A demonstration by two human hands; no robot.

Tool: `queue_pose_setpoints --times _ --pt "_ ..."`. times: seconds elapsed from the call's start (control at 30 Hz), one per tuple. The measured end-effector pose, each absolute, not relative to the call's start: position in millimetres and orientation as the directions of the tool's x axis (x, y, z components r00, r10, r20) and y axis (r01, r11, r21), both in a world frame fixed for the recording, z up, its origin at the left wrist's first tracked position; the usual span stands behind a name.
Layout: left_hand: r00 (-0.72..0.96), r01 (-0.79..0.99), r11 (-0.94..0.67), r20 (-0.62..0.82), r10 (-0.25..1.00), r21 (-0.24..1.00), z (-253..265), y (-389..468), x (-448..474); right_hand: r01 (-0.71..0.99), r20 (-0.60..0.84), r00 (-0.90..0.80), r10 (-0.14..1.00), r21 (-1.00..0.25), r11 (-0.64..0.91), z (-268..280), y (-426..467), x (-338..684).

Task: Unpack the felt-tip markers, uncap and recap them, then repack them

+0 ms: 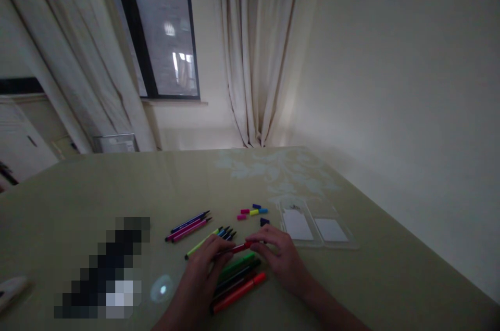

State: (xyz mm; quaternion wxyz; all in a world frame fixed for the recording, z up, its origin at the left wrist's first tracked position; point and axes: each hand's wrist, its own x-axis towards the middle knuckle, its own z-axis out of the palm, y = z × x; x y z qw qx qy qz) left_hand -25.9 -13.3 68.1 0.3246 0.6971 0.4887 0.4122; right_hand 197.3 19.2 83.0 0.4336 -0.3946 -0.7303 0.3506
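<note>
A red marker [239, 248] is held between my two hands above the table. My left hand [205, 263] grips its left part, fingers closed round the barrel. At its right end the fingertips of my right hand [283, 255] pinch the marker's cap end. Below my hands lie a green marker [238, 266], dark markers [238, 279] and an orange-red marker [240, 293] with its cap on. Beyond my left hand are uncapped markers: a yellow-green one [203, 243], several dark blue-tipped ones, pink ones [191, 229] and a navy one [189, 222]. Loose caps [253, 212] in several colours lie farther back.
A clear plastic case [318, 237] with white cards lies open at the right. The glossy table [117, 180] reaches to a wall on the right, with curtains [250, 50] and a window behind. A blurred-out dark object [101, 268] and a white object [11, 289] lie at the left.
</note>
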Motion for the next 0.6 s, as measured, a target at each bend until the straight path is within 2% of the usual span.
queue_pose_setpoints --times 0.17,0.3,0.37,0.47,0.53,0.6 --pt "0.149 0.401 -0.264 0.222 0.964 0.877 71.8 -12.3 -22.8 0.294 0.367 -0.323 0.872 -0.837 0.461 80.0 17.2 193.0" --pt "0.156 0.513 -0.257 0.206 0.966 0.819 71.3 -9.5 -28.1 0.381 0.373 -0.375 0.848 -0.772 0.508 78.2 26.9 194.1" --pt "0.173 0.601 -0.263 0.198 0.965 0.755 71.9 -9.8 -32.2 0.521 0.387 -0.383 0.839 -0.659 0.542 75.9 35.8 196.5" --pt "0.224 0.686 -0.284 0.176 0.958 0.670 74.3 -11.9 -36.3 0.753 0.369 -0.375 0.851 -0.414 0.511 69.4 48.5 200.5" --pt "0.261 0.701 -0.294 0.150 0.954 0.650 75.8 -12.7 -37.3 0.828 0.332 -0.382 0.863 -0.291 0.479 63.3 53.8 202.7" --pt "0.284 0.697 -0.296 0.127 0.950 0.653 76.1 -11.7 -39.2 0.851 0.301 -0.403 0.864 -0.224 0.475 57.4 56.1 204.2"
